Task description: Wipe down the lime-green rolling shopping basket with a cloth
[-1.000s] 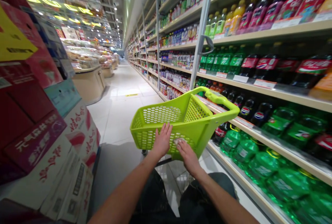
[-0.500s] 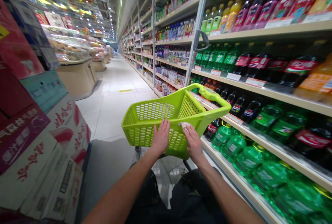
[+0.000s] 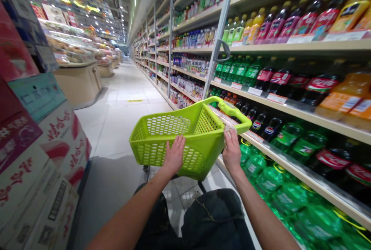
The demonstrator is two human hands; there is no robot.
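A lime-green plastic shopping cart (image 3: 199, 157) with honeycomb-patterned walls stands crosswise in front of my knees, its basket holding nothing that I can see. Against its near side wall rests my left hand (image 3: 174, 153), fingers stretched out flat and nothing in it. My right hand (image 3: 232, 151) is closed around a crumpled whitish cloth (image 3: 228, 128) and presses it to the cart's side, just below the base of the handle (image 3: 232, 111). Most of the cloth is hidden behind my fingers.
On the right, tall shelves (image 3: 290, 101) carry rows of drink bottles, with large green bottles (image 3: 275, 180) at the bottom. Stacked cartons (image 3: 58, 138) stand close on the left. Display counters (image 3: 77, 84) line the tiled aisle (image 3: 118, 126) further off.
My right hand has slid the cloth to the right along the cart's side, up to the handle's base. My left hand stays on the side wall. The view has shifted slightly.
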